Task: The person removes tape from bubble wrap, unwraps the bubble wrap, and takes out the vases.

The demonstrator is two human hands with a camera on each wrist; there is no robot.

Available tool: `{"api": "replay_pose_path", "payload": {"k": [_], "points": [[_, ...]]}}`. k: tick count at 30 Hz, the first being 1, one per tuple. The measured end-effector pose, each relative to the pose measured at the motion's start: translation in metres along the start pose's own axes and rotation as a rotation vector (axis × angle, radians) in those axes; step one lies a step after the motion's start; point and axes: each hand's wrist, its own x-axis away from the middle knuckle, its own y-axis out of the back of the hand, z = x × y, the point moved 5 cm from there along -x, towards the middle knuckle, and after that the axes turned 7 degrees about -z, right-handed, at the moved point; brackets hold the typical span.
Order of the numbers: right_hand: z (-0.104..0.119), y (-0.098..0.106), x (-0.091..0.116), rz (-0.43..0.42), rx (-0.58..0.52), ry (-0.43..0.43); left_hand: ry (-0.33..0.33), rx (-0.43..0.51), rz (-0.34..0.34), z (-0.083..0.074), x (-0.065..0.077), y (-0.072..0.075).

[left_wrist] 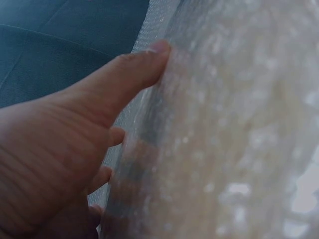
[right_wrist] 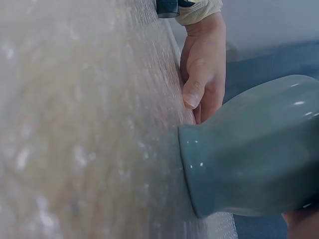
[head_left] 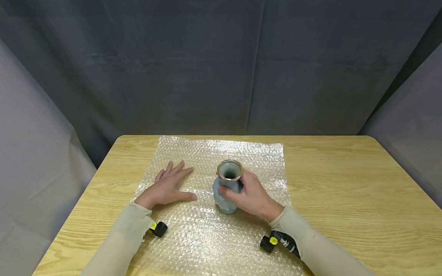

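A blue-green glazed vase (head_left: 225, 197) with a brown-gold rim stands upright around the middle of a sheet of bubble wrap (head_left: 207, 237). My right hand (head_left: 250, 193) grips it from the right, thumb across the front just below the neck. In the right wrist view the vase's foot (right_wrist: 192, 172) meets the bubble wrap. To the left of the vase, my left hand (head_left: 169, 188) rests on the wrap with fingers spread and straight. The left wrist view has the left thumb (left_wrist: 119, 79) and fingertips touching the wrap.
The bubble wrap lies on a wooden table (head_left: 352, 199) with rounded far corners. Behind the table hangs a dark grey curtain (head_left: 193, 76). Pale cloth panels (head_left: 31, 153) flank both sides. A small black camera (head_left: 160, 229) sits by the left wrist.
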Motion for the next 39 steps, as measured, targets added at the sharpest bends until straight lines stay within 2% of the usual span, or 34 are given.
{"api": "replay_pose_path", "payload": {"k": [15,22,26,39], "points": [[-0.0059,0.002,0.0055,0.021,-0.009,-0.053,0.004,0.006,0.001,-0.0031,-0.002,-0.0017],[-0.0074,0.002,0.0082,0.058,-0.052,-0.088,0.001,-0.004,0.013,-0.0026,-0.0022,-0.0027],[-0.0059,0.001,0.0056,0.069,-0.061,-0.067,0.004,-0.002,0.008,-0.0007,-0.0019,-0.002],[-0.005,-0.003,0.0029,0.032,-0.048,0.012,-0.002,-0.005,-0.006,0.0023,-0.001,-0.0014]]}}
